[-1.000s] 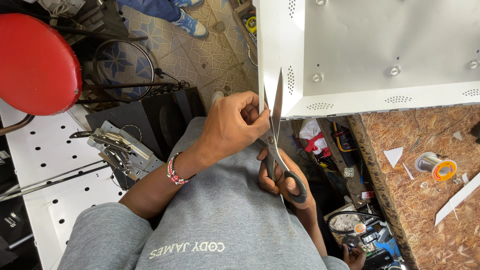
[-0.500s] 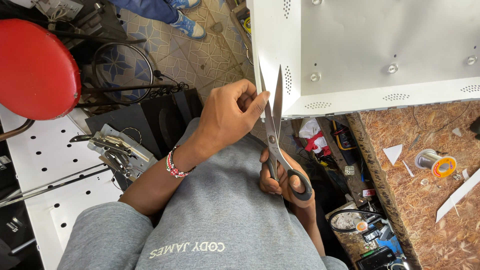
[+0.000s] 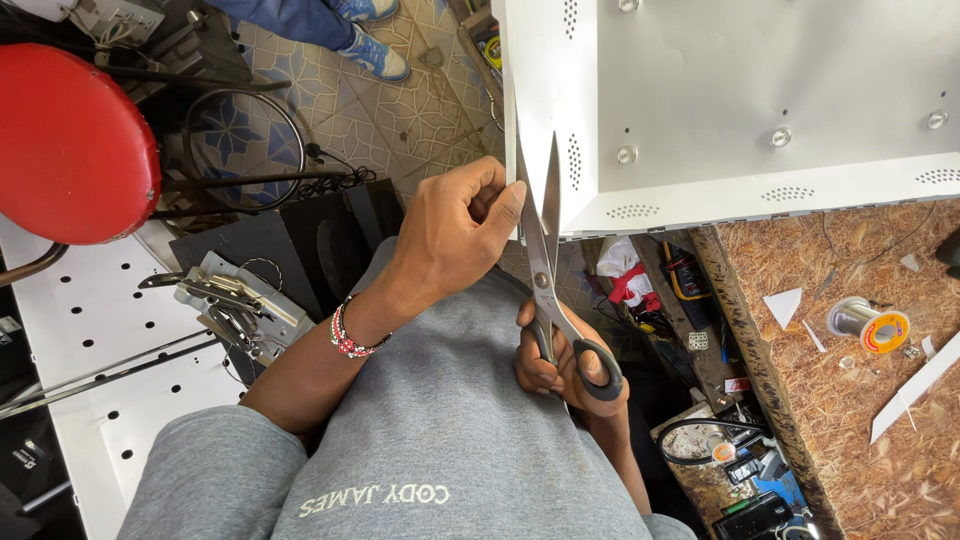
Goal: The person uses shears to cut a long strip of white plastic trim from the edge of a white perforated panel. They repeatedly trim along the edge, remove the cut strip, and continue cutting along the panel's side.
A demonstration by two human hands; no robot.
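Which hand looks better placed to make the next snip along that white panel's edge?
Probably the right. The right hand already grips the scissors, whose blades meet the white panel edge. The left hand only pinches that edge.

Red stool far left, over patterned tiles. Solder spool on chipboard bench, white triangle scrap just beside. Blue shoes up top.
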